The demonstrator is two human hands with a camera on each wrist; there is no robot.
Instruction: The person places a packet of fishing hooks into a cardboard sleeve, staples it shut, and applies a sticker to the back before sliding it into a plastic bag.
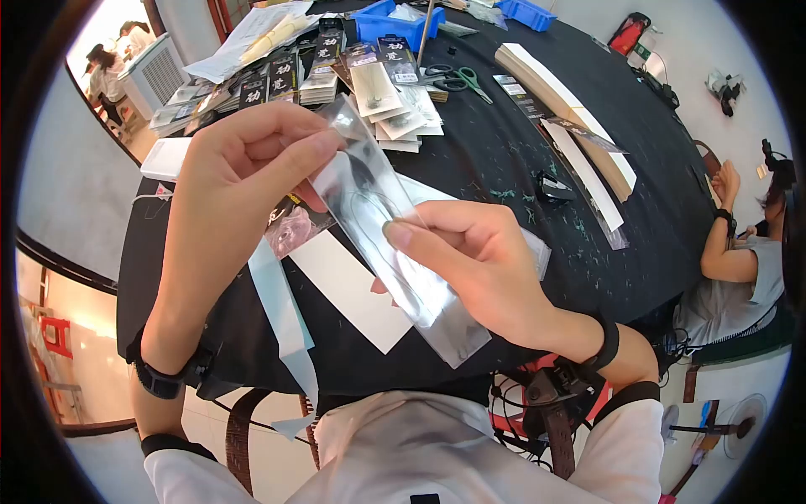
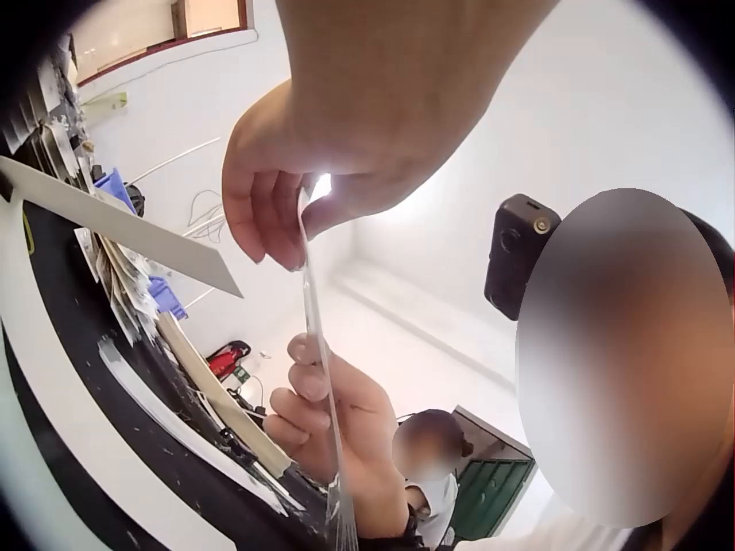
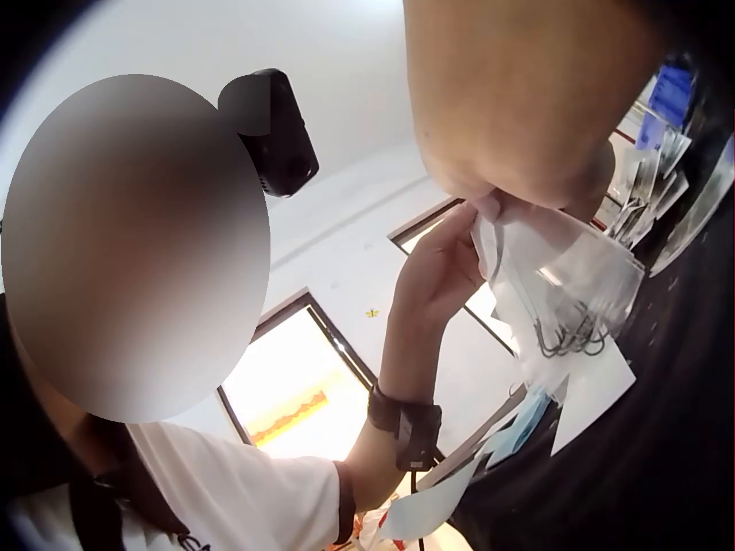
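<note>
Sleeve (image 1: 432,315) was what I watched: a clear plastic one, held in the air above the black table (image 1: 520,176) and not touching it, slanting from upper left to lower right in the head view; the left hand (image 1: 243,181) pinched its upper end between thumb and curled fingers, and the right hand (image 1: 474,260) pinched it about halfway down, thumb on the near face and fingers behind; the lower end hung free. I judged that the two pinches served to hold the thin film taut and flat, so that it would not fold on itself; the left wrist view showed it edge-on, a nearly straight line between the hands, which fitted that. Inside it, the right wrist view showed a cluster of dark hooks (image 3: 571,335) on thin line, lying near the right hand's pinch; I took the thumb to sit just beside them to stop them sliding; whether the sleeve's upper mouth was open I could not tell. Under the hands lay a white card (image 1: 348,290) and a pale strip (image 1: 281,311), near enough to reach; farther back were stacks of packets (image 1: 290,80), scissors (image 1: 457,80) and blue bins (image 1: 390,23), well apart from the hands; another person (image 1: 739,269) sat at the table's right edge.
</note>
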